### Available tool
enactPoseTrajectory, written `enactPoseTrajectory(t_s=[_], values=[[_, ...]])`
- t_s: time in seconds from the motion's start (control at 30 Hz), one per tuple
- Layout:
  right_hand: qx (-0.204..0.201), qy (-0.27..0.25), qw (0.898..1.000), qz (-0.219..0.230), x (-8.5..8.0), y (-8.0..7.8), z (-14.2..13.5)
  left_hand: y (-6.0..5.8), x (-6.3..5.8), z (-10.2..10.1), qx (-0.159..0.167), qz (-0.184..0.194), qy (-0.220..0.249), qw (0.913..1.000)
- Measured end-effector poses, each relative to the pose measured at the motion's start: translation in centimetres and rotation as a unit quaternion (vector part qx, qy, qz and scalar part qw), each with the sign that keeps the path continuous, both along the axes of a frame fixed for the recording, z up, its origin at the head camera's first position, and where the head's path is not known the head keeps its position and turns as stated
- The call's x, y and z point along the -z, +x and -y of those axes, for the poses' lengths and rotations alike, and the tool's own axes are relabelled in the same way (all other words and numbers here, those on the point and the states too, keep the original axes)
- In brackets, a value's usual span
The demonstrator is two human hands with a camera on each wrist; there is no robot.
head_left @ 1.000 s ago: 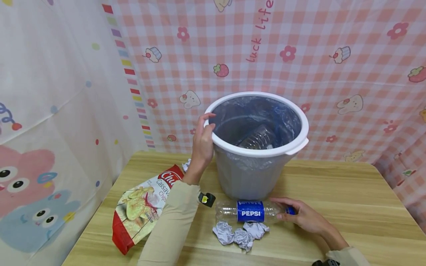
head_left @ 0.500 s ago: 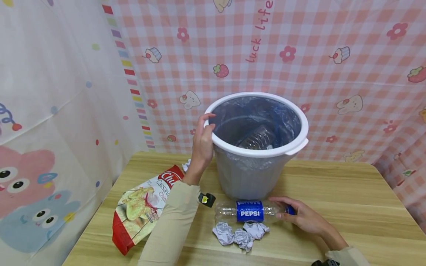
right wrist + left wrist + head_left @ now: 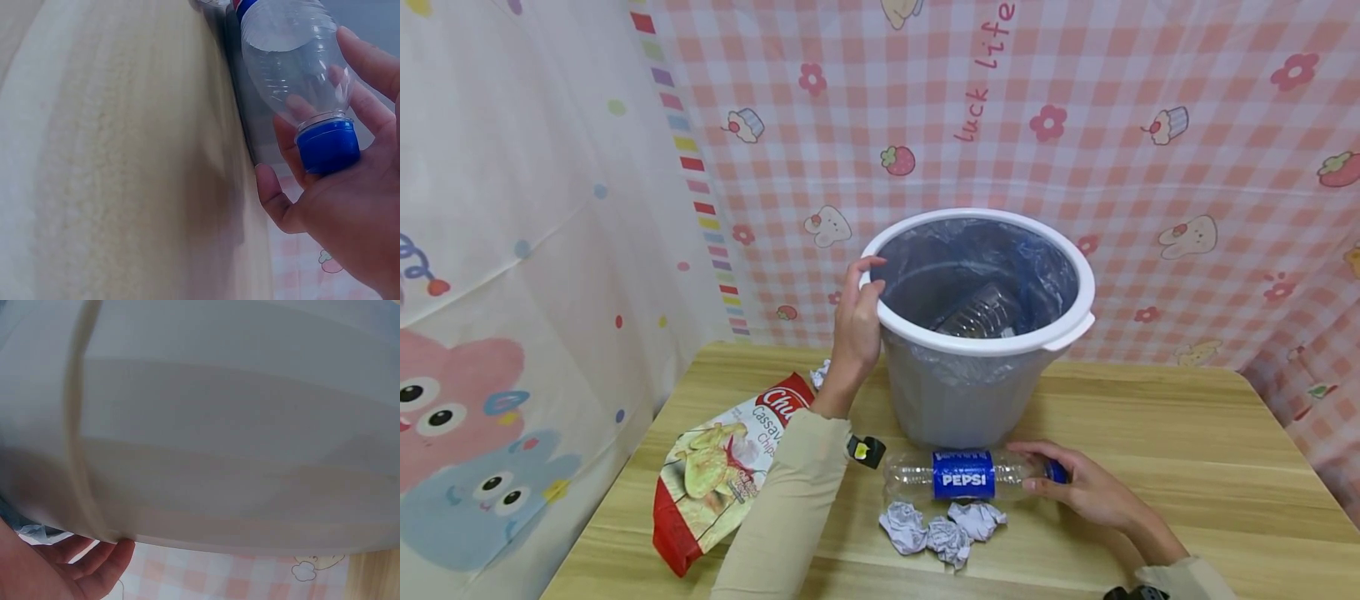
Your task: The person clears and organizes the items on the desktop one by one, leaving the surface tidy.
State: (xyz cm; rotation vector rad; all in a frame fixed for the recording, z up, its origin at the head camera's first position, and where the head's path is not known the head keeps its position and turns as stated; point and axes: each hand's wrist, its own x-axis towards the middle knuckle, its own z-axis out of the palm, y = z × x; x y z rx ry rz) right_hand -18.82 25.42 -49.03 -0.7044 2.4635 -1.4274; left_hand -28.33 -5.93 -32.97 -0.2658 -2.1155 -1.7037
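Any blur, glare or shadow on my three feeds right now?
Head: sharp enough to read the label on the Pepsi bottle, with small glints on its clear plastic; left wrist: the gray trash bin fills most of the frame, dull and low in contrast; right wrist: the wooden tabletop looks blurred and partly shadowed, the blue cap crisper.

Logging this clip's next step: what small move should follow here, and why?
Probably lift the Pepsi bottle toward the open bin: the right hand holds it near the blue cap, the left hand grips the rim, and another bottle lies inside.
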Motion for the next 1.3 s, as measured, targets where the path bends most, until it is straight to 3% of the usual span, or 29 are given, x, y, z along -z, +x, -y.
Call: enactPoseTrajectory(t_s=[0.77,1.07,1.3], values=[[-0.002,-0.001,1.0,-0.022,-2.6,0.8,-1.1,0.0,0.0,0.0,0.005,-0.011,0.011,0.9999],[-0.005,-0.009,0.998,-0.058,-3.6,1.0,-2.3,0.0,-0.1,0.0,0.008,-0.01,0.01,0.9999],[-0.011,-0.02,0.999,-0.042,-4.5,1.1,-2.6,0.1,0.0,0.0,0.007,-0.002,0.006,1.0]])
